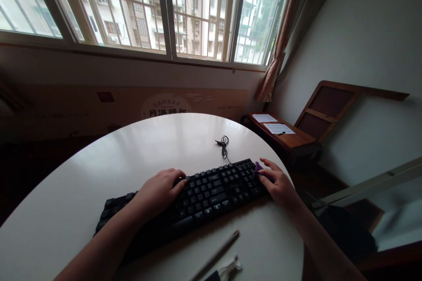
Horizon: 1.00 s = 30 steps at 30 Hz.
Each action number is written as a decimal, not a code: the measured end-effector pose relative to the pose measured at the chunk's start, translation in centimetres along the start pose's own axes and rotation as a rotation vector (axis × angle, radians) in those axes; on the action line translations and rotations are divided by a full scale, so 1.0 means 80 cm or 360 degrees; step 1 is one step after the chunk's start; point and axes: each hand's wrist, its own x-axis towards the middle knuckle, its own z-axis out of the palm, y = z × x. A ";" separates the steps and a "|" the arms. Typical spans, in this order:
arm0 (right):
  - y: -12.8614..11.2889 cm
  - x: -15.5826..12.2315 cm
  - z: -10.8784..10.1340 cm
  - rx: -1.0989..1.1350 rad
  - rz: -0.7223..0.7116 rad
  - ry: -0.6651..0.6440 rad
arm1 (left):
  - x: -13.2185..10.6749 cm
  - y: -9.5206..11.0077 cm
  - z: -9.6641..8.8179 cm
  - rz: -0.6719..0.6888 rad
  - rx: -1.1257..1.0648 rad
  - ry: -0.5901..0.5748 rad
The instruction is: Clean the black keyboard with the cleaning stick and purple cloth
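Note:
A black keyboard (211, 191) lies on a round white table (148, 145). My left hand (160, 193) rests flat on the keyboard's left half, fingers stretched over the keys. At the right end of the keyboard my right hand (278, 182) pinches a small purple thing (258, 167), perhaps a cloth or brush, against the keys. The keyboard's black cable (224, 145) lies coiled on the table behind it.
A thin rod (216, 257) and a small white item (232, 267) lie on the table's near edge. A low wooden bench (283, 138) with papers stands to the right, by a curtain (280, 39). Barred windows run along the far wall.

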 end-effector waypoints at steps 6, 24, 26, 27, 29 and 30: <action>-0.001 0.001 0.000 0.0081 0.0008 0.0033 | 0.000 0.000 0.000 0.0010 -0.0028 0.0019; -0.005 0.006 -0.007 -0.0064 0.0045 0.0315 | -0.002 0.001 -0.002 0.0008 0.0002 0.0001; -0.020 0.012 -0.016 -0.0067 0.0004 0.0270 | -0.003 0.001 -0.002 0.0015 0.0000 -0.0001; -0.030 0.015 -0.022 -0.0020 -0.0002 0.0156 | -0.003 0.000 -0.002 0.0021 -0.0002 -0.0001; -0.051 0.024 -0.034 0.0169 0.0029 -0.0217 | -0.003 0.000 -0.002 0.0028 -0.0014 0.0001; -0.062 0.029 -0.040 0.0284 0.0061 -0.0428 | -0.003 0.000 -0.002 0.0030 -0.0021 0.0006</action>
